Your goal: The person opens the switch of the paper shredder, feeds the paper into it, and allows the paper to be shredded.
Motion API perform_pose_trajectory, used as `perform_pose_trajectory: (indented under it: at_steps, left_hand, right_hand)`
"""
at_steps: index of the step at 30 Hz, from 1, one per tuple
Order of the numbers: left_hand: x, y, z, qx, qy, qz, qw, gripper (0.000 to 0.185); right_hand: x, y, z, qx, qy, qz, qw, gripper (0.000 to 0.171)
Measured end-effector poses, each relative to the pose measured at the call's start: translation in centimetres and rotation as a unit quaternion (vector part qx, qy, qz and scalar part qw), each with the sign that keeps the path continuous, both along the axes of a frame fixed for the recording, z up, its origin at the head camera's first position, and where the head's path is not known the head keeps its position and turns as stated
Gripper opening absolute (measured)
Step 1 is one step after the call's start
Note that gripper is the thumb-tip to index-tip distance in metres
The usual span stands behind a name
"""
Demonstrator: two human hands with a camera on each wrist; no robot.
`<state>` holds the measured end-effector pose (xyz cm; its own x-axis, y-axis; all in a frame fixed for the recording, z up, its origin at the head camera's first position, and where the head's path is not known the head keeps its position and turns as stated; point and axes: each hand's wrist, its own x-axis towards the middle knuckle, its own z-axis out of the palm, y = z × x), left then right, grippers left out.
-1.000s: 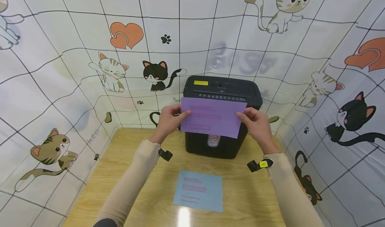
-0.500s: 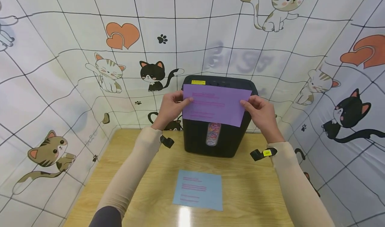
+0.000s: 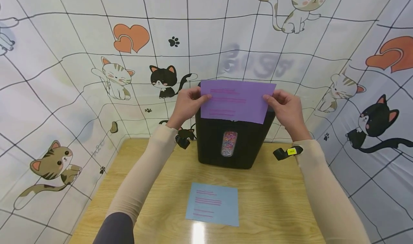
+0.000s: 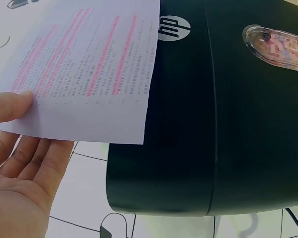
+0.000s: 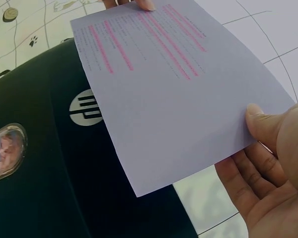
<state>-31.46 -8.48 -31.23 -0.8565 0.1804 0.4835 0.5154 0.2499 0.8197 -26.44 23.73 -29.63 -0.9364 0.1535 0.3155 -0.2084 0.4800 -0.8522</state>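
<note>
A purple sheet of paper (image 3: 237, 102) with pink-highlighted lines is stretched between both hands, up in front of a black paper shredder (image 3: 213, 143). My left hand (image 3: 188, 102) pinches its left edge, thumb on the printed face and fingers behind. At the opposite edge my right hand (image 3: 285, 109) pinches it the same way. The sheet hides most of the shredder's top. In the left wrist view, the paper (image 4: 89, 116) overlaps the shredder's front beside a round HP logo (image 4: 175, 28). From the right wrist, the thumb (image 5: 263, 124) shows pressing on the sheet near its edge.
A light blue sheet (image 3: 214, 204) with pink-highlighted lines lies on the wooden table (image 3: 264, 201) in front of the shredder. Colourful shreds show through the shredder's window (image 3: 229, 143). A cat-printed sheet (image 3: 206, 39) covers the walls behind and at both sides.
Both hands have lifted the purple paper upward and slightly right, from the shredder's front to over its top. More of the shredder's front and window shows now. The blue sheet stays put.
</note>
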Motion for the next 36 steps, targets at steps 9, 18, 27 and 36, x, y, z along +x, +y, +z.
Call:
perform_pose_trajectory:
  at_steps: [9,18,27,36]
  left_hand:
    - [-1.4,0.5,1.5,-0.005,0.020,-0.003,0.9998,0.021]
    - [-2.9,0.9,3.5,-0.006,0.009,-0.007,0.9999,0.020]
    - [-4.7,1.3,4.9,-0.010,0.002,-0.011,0.9999,0.020]
    - [-5.8,1.9,5.0,-0.010,0.000,-0.019,0.9998,0.020]
  right_hand:
    - [-0.9,0.3,1.4,-0.008,0.005,-0.005,1.000,0.046]
    - [-2.3,0.4,2.9,-0.010,0.023,-0.015,1.000,0.039]
    - [-4.0,0.7,3.7,-0.030,0.024,-0.018,0.999,0.038]
    - [-5.7,1.2,3.2,-0.048,0.041,-0.009,0.998,0.035]
